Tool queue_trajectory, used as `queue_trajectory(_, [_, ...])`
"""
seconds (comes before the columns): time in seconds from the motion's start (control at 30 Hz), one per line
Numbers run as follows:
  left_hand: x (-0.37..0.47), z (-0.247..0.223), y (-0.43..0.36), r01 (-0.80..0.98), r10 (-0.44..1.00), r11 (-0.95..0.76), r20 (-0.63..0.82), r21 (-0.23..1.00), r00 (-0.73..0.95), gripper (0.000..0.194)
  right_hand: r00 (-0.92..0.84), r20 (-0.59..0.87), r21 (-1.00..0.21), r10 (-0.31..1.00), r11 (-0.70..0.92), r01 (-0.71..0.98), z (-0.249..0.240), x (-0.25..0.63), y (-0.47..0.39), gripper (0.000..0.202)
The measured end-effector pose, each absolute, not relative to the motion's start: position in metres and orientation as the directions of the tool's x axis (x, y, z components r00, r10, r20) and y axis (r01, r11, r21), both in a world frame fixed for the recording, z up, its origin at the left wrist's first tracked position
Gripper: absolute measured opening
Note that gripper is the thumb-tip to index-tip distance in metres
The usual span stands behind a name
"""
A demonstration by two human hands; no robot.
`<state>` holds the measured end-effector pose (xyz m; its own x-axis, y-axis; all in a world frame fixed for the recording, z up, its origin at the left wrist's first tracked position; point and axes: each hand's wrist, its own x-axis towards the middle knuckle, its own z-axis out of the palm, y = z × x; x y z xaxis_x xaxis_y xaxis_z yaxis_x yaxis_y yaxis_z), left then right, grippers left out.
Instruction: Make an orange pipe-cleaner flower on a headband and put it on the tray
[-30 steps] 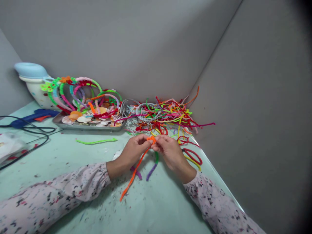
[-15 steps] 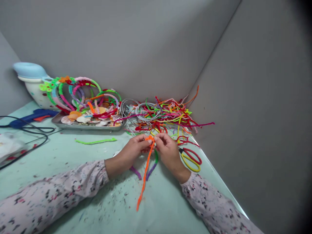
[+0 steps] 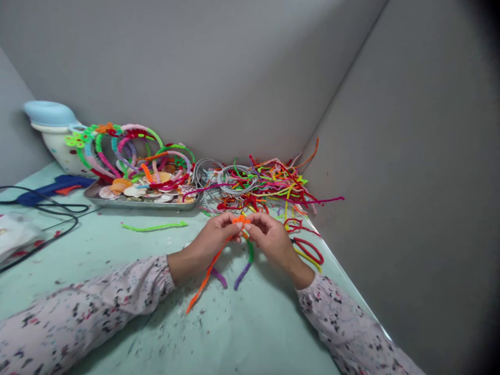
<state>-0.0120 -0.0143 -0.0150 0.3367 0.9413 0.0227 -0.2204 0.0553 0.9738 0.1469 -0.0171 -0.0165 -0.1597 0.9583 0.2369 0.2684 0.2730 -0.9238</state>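
Both hands meet above the middle of the table, pinching an orange pipe cleaner [image 3: 205, 281]. Its upper end is bent into small loops between the fingertips, and a long tail hangs down to the lower left. My left hand [image 3: 216, 234] grips the looped part from the left, closed. From the right, my right hand [image 3: 269, 237] is closed on the same loops. Below the hands, the ends of a purple and green fuzzy hoop [image 3: 246, 268] show; the fingers hide its upper part.
Scissors [image 3: 310, 250] lie beside my right wrist. Behind are a pile of coloured pipe cleaners [image 3: 273, 179], wire coils [image 3: 238, 179], and a metal tray [image 3: 156, 204] of shells and fuzzy hoops. At left are a blue glue gun [image 3: 50, 190] with black cable and a light green pipe cleaner [image 3: 154, 227].
The orange tail has swung from hanging near the middle to the lower left. My right hand has turned slightly and its wrist has shifted right, covering more of the scissors.
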Motion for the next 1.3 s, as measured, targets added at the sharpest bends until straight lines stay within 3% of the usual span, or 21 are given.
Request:
queue_trajectory(0.2, [-0.012, -0.016, -0.015, -0.267, 0.911, 0.168, -0.045, 0.949, 0.411, 0.007, -0.277, 0.313, -0.819, 0.908, 0.406, 0.405, -0.014, 0.156, -0.014, 0.008])
queue_trajectory(0.33, [-0.012, -0.012, -0.014, -0.314, 0.863, 0.304, -0.121, 0.899, 0.490, 0.001, -0.378, 0.417, -0.635, 0.827, 0.562, 0.530, -0.009, 0.160, -0.013, 0.007])
queue_trajectory(0.47, [-0.013, -0.008, -0.013, -0.270, 0.847, 0.311, -0.137, 0.911, 0.513, 0.005, -0.486, 0.494, -0.449, 0.721, 0.690, 0.568, -0.008, 0.164, -0.012, 0.010])
queue_trajectory(0.67, [-0.017, -0.010, -0.011, -0.113, 0.767, 0.442, -0.309, 0.890, 0.563, 0.014, -0.687, 0.494, -0.080, 0.533, 0.814, 0.575, -0.018, 0.171, -0.012, 0.020])
queue_trajectory(0.73, [-0.017, -0.012, -0.010, -0.099, 0.761, 0.445, -0.318, 0.890, 0.566, 0.016, -0.701, 0.498, -0.032, 0.511, 0.818, 0.574, -0.020, 0.172, -0.012, 0.022])
queue_trajectory(0.8, [-0.017, -0.013, -0.010, -0.116, 0.812, 0.348, -0.237, 0.930, 0.534, 0.016, -0.643, 0.531, -0.137, 0.552, 0.805, 0.577, -0.021, 0.171, -0.010, 0.021])
queue_trajectory(0.87, [-0.016, -0.015, -0.010, -0.125, 0.876, 0.188, -0.109, 0.974, 0.470, 0.017, -0.489, 0.536, -0.390, 0.688, 0.715, 0.580, -0.020, 0.168, -0.009, 0.017])
queue_trajectory(0.93, [-0.015, -0.017, -0.009, -0.088, 0.923, 0.032, 0.004, 0.996, 0.384, 0.016, -0.347, 0.391, -0.688, 0.853, 0.521, 0.506, -0.018, 0.165, -0.008, 0.018])
queue_trajectory(1.0, [-0.014, -0.020, -0.008, -0.017, 0.948, -0.075, 0.076, 0.997, 0.309, 0.013, -0.309, 0.158, -0.896, 0.938, 0.268, 0.353, -0.016, 0.162, -0.008, 0.024])
queue_trajectory(1.07, [-0.013, -0.022, -0.008, 0.053, 0.954, -0.138, 0.119, 0.989, 0.276, 0.012, -0.341, 0.001, -0.978, 0.940, 0.072, 0.195, -0.014, 0.159, -0.009, 0.028])
queue_trajectory(1.13, [-0.013, -0.023, -0.010, 0.114, 0.949, -0.192, 0.155, 0.975, 0.276, 0.010, -0.351, -0.053, -0.995, 0.935, -0.018, 0.103, -0.012, 0.157, -0.011, 0.027])
queue_trajectory(1.3, [-0.014, -0.020, -0.015, 0.244, 0.927, -0.307, 0.230, 0.920, 0.297, 0.009, -0.327, -0.102, -0.989, 0.940, -0.060, 0.135, -0.009, 0.152, -0.014, 0.018])
